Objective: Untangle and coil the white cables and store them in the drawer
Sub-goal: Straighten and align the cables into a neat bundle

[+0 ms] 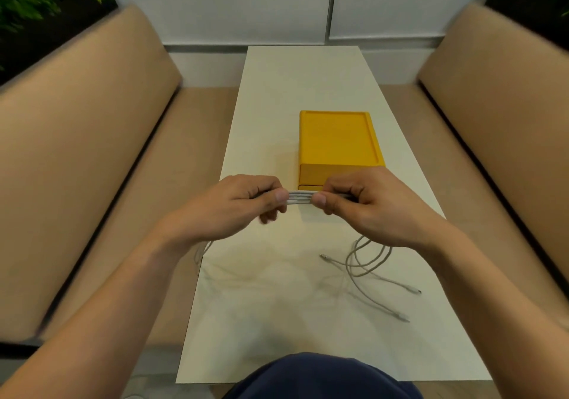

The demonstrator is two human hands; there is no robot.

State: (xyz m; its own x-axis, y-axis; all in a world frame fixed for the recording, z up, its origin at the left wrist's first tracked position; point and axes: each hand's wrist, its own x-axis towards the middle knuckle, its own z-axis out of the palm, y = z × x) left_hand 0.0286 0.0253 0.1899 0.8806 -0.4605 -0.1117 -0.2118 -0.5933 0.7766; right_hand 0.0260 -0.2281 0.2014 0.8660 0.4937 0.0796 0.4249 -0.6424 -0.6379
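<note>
The task is partly done, judging by how things lie. The left hand (246, 201) and right hand (363, 201) grip a folded bundle of white cable (300, 198) between them, fingers (338, 189) curled round its ends and thumbs pinching it. They hold it just in front of the yellow plastic drawer box (338, 140). A white strand (201, 250) trails below the left wrist off the white bench (277, 321), so this coil looks unfinished. A second loose white cable (366, 263) sprawls on the bench, uncoiled. The box's drawer looks closed, and nothing appears stored yet.
</note>
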